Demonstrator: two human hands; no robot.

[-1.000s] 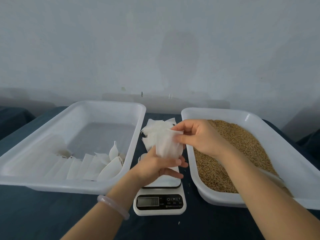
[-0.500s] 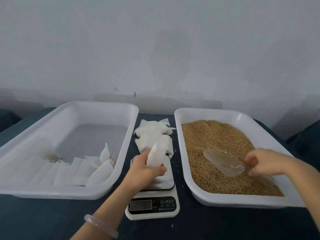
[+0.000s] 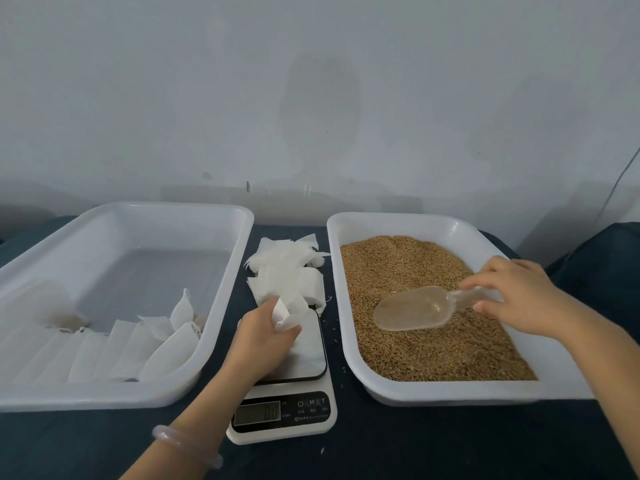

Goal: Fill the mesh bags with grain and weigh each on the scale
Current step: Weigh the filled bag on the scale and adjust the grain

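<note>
My left hand (image 3: 261, 336) holds an empty white mesh bag (image 3: 290, 311) over the platform of the digital scale (image 3: 304, 355). My right hand (image 3: 519, 294) grips the handle of a clear plastic scoop (image 3: 414, 311), whose bowl rests on the brown grain (image 3: 426, 341) in the right white tray (image 3: 349, 341). A loose pile of empty mesh bags (image 3: 284, 268) lies on the cloth behind the scale, between the two trays.
The left white tray (image 3: 221, 306) holds several filled white bags (image 3: 114, 348) along its near side. Both trays and the scale stand on a dark blue cloth (image 3: 415, 445). A grey wall rises close behind. A few grains lie scattered beside the scale.
My right hand let go of the bag, moved right to the grain tray and took up the scoop. My left hand lowered the bag toward the scale platform.
</note>
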